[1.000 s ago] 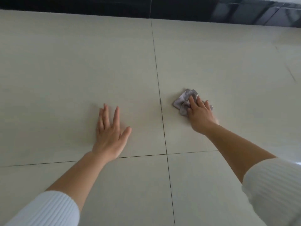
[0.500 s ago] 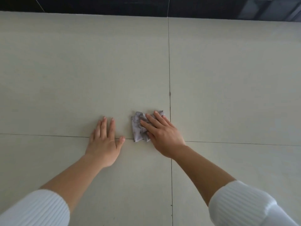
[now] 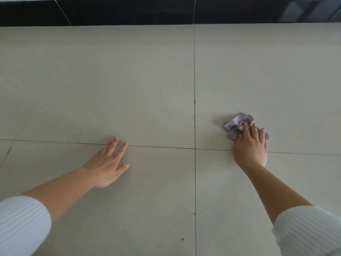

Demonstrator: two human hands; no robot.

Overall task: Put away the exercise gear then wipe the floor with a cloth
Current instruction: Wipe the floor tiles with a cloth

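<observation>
A crumpled grey cloth lies on the pale tiled floor, right of the vertical grout line. My right hand presses down on the cloth, fingers spread over its near half, and hides part of it. My left hand rests flat on the floor to the left, palm down, fingers apart, holding nothing. No exercise gear is in view.
A black glossy baseboard runs along the far edge of the floor. Grout lines cross near the middle of the floor. A few dark specks lie on the near tiles.
My right hand has slid the cloth from beside my left hand, across the vertical grout line, to the right. My left hand stays planted on the floor.
</observation>
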